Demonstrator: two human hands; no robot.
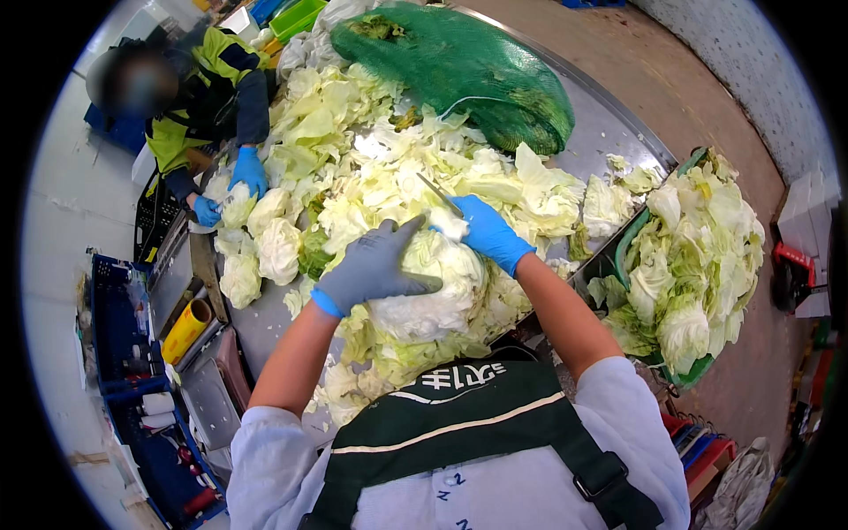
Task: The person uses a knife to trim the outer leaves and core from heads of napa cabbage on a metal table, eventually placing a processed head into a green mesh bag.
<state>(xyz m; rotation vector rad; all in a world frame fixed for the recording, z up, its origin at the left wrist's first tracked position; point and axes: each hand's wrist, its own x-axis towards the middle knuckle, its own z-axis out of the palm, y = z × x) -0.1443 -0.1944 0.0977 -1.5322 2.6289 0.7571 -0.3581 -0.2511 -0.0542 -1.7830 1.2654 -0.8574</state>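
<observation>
My left hand [381, 268], in a grey glove over a blue one, is spread over the side of a pale cabbage or lettuce head [440, 291] and steadies it. In my right hand [490, 232], gloved in blue, is a knife whose narrow blade [434, 189] points up and away to the left. That hand is at the far right side of the head, by a white piece [449, 224] that may be its stem end. Trimmed leaves [397, 182] lie heaped beyond and beneath the head. Most of the knife's handle is hidden by my fingers.
Several trimmed heads [278, 250] stand left, where a co-worker's blue-gloved hand [249, 173] holds another. A green mesh sack [457, 73] lies across the metal table's [596, 99] far side. A leaf-filled green bin [702, 265] adjoins the right edge. A yellow roll [187, 331] is left.
</observation>
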